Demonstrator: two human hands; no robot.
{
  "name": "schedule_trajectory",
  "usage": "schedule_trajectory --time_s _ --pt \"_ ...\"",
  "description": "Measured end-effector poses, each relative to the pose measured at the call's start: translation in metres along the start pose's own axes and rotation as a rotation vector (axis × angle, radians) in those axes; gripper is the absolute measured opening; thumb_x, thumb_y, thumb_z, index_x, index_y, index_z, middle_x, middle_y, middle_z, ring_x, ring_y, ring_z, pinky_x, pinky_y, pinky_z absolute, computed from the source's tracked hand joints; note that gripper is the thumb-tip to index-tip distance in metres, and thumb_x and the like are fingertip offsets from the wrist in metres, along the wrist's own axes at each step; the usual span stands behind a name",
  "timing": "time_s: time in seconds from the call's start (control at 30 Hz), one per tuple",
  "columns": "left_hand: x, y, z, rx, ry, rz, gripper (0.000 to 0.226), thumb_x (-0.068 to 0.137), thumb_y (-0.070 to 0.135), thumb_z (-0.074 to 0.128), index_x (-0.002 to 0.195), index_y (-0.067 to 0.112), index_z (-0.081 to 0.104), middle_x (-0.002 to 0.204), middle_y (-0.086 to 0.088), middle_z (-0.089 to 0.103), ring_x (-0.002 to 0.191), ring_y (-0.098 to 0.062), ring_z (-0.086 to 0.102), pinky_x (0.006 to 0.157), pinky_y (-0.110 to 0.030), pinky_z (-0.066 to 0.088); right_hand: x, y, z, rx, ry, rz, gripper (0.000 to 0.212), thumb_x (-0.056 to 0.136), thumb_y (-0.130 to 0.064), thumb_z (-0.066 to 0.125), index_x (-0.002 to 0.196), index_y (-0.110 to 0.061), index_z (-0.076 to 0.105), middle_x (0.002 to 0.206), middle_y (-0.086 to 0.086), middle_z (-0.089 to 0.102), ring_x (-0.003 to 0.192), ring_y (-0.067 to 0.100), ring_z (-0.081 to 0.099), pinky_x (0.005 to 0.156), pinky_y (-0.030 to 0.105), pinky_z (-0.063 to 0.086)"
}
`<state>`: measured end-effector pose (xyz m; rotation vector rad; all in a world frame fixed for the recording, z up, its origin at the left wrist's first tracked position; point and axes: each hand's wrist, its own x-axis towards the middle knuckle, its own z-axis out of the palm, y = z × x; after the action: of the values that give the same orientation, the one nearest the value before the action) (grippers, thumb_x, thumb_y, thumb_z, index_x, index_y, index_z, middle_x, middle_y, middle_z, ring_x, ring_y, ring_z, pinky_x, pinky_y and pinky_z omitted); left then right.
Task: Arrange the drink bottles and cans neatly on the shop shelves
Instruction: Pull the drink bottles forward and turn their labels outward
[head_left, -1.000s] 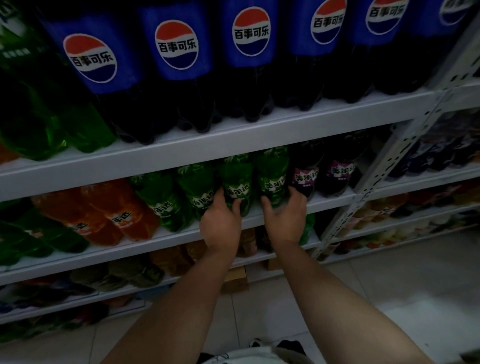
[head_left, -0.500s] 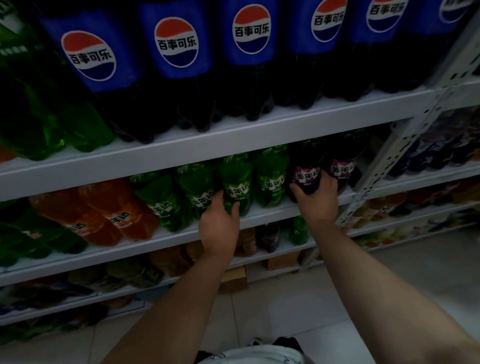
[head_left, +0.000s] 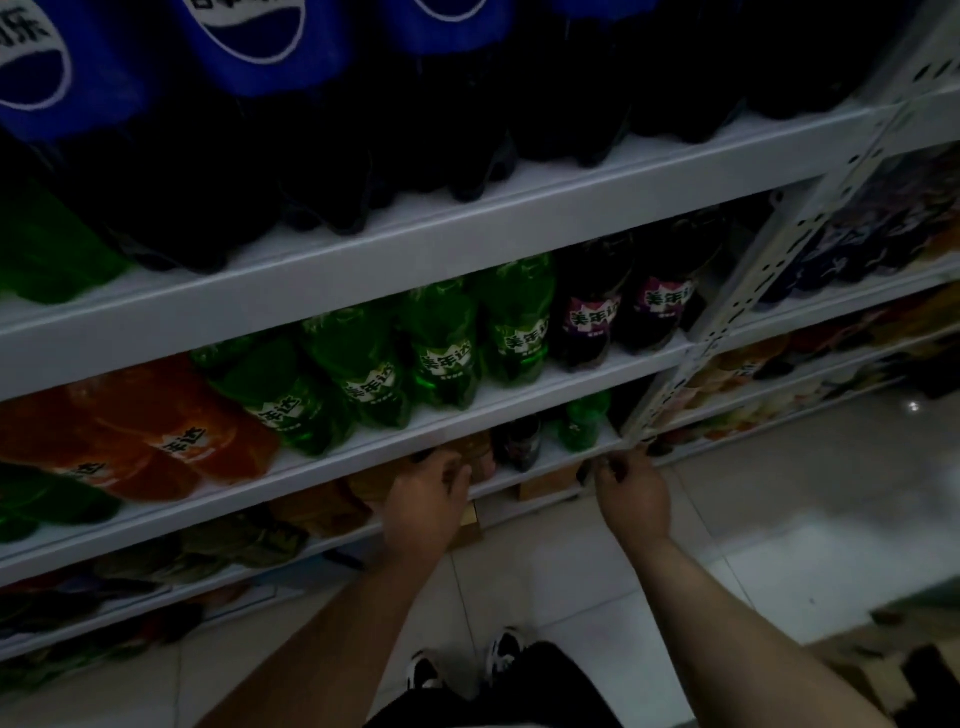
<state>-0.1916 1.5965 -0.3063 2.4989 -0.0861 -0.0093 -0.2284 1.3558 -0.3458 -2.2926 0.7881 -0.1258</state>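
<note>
Hands off the middle row, now down at the lower shelf (head_left: 556, 457).
Green bottles (head_left: 441, 358) and purple bottles (head_left: 592, 322) stand side by side, released, on the middle shelf (head_left: 519, 397); that row judged done. Left hand (head_left: 426, 501) and right hand (head_left: 631, 493) have dropped below, fingers curled; grip on anything cannot be told.

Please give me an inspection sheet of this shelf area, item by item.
Surface: white shelves, stocked.
Job's things: cola bottles on top shelf; green bottles, orange bottles and purple-label bottles on the second.
Clutter: brown box under the third shelf.
Grips: left hand and right hand by the third shelf, fingers curled; hold unclear.
Cables: nothing seen.
Surroundings: pale tiled floor; dim light.
</note>
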Motion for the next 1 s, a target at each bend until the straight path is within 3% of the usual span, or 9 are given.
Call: schedule_trajectory --time_s 0.1,0.23,0.33,0.47,0.6,0.67,0.77,0.9,1.0 --pt "0.009 -0.002 0.018 0.000 -0.035 -0.015 0.026 0.089 0.033 0.063 0.109 0.017 0.068 0.098 -0.005 0.072 0.088 -0.023 0.067 0.074 -0.029 0.052 0.011 0.006 0.001 -0.033 -0.066 -0.053 0.023 0.088 -0.014 0.062 0.106 -0.002 0.066 0.100 0.019 0.067 0.095 0.035 0.062 0.072 0.030 0.043" --pt "0.012 0.003 0.055 -0.076 -0.042 -0.081 0.025 0.088 0.028 0.065 0.108 0.013 0.069 0.097 -0.007 0.073 0.088 -0.023 0.068 0.076 -0.028 0.051 0.038 0.016 -0.003 -0.063 -0.194 -0.020 0.035 0.086 -0.014 0.062 0.120 -0.003 0.060 0.116 0.018 0.064 0.107 0.033 0.059 0.086 0.032 0.044" --pt "0.012 0.010 0.089 -0.158 -0.082 -0.174 0.031 0.086 0.023 0.067 0.115 0.012 0.067 0.109 -0.005 0.070 0.102 -0.024 0.065 0.089 -0.030 0.049 0.072 0.030 -0.003 -0.062 -0.333 0.015 0.047 0.085 -0.017 0.063 0.130 -0.007 0.052 0.124 0.016 0.059 0.110 0.032 0.056 0.088 0.033 0.044" --pt "0.016 0.022 0.143 -0.194 -0.130 -0.342 0.054 0.084 0.030 0.069 0.134 0.015 0.052 0.131 -0.006 0.058 0.118 -0.024 0.054 0.099 -0.029 0.042 0.121 0.061 0.018 -0.083 -0.474 -0.006 0.057 0.080 -0.016 0.069 0.133 -0.009 0.050 0.128 0.015 0.057 0.110 0.032 0.056 0.084 0.028 0.043" --pt "0.023 0.033 0.198 -0.315 -0.003 -0.378 0.073 0.081 0.029 0.072 0.143 0.018 0.034 0.138 -0.005 0.052 0.121 -0.024 0.053 0.091 -0.020 0.037 0.153 0.092 0.047 0.010 -0.556 -0.047 0.059 0.080 -0.009 0.068 0.134 -0.008 0.045 0.129 0.016 0.055 0.111 0.034 0.055 0.091 0.038 0.047" --pt "0.026 0.032 0.225 -0.359 0.073 -0.388 0.082 0.080 0.026 0.074 0.147 0.017 0.028 0.141 -0.005 0.048 0.125 -0.023 0.049 0.096 -0.018 0.033 0.164 0.111 0.062 0.034 -0.541 -0.116 0.059 0.078 -0.012 0.069 0.132 -0.012 0.045 0.126 0.012 0.057 0.112 0.034 0.055 0.094 0.044 0.047" --pt "0.029 0.021 0.262 -0.421 0.153 -0.382 0.089 0.079 0.021 0.075 0.150 0.014 0.022 0.146 -0.006 0.042 0.132 -0.022 0.042 0.108 -0.024 0.030 0.176 0.133 0.086 0.081 -0.517 -0.226 0.059 0.080 -0.022 0.072 0.133 -0.023 0.045 0.117 -0.003 0.054 0.109 0.020 0.053 0.093 0.036 0.044" --pt "0.039 -0.005 0.304 -0.472 0.253 -0.300 0.087 0.079 0.019 0.076 0.149 0.014 0.024 0.148 -0.004 0.039 0.135 -0.018 0.038 0.111 -0.036 0.032 0.189 0.153 0.118 0.138 -0.461 -0.392 0.039 0.089 -0.022 0.066 0.120 -0.034 0.046 0.118 -0.013 0.052 0.096 0.003 0.056 0.083 0.019 0.043" --pt "0.048 -0.021 0.336 -0.372 0.386 -0.285 0.085 0.081 0.027 0.075 0.149 0.015 0.024 0.148 -0.006 0.035 0.136 -0.021 0.034 0.113 -0.033 0.030 0.198 0.169 0.142 0.250 -0.421 -0.400 0.067 0.078 -0.035 0.076 0.135 -0.030 0.041 0.117 -0.017 0.049 0.108 0.004 0.047 0.090 0.021 0.038"
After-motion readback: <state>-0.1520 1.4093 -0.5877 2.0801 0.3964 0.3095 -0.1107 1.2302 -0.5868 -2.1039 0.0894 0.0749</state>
